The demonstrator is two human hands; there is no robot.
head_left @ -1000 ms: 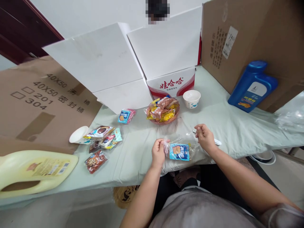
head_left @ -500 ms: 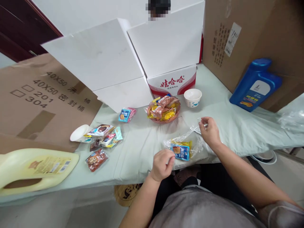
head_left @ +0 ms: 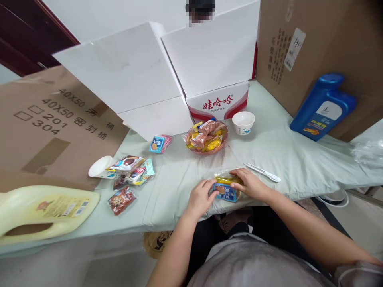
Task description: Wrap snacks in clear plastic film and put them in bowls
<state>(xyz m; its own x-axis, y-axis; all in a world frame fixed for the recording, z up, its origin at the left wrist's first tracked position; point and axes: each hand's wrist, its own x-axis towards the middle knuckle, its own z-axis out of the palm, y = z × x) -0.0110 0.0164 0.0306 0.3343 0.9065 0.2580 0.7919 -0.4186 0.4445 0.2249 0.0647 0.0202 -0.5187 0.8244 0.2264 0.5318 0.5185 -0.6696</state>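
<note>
A blue snack packet and a yellow-wrapped snack lie together at the table's front edge, with clear plastic bag film around them. My left hand is closed on the left end of this bundle, thumb against the blue packet. From the other side, my right hand grips the bag's right end, its fingers over the yellow snack and its thumb by the blue packet. Just beyond the right hand rests a white utility knife.
Behind stand a basket of wrapped snacks, a white bowl and white cartons. To the left are loose snack packets, a tipped bowl and a yellow jug. A blue bottle stands right.
My right hand has come down and left from the stretched plastic film onto the snacks. The left hand has moved up slightly to their left end. The utility knife is now uncovered.
</note>
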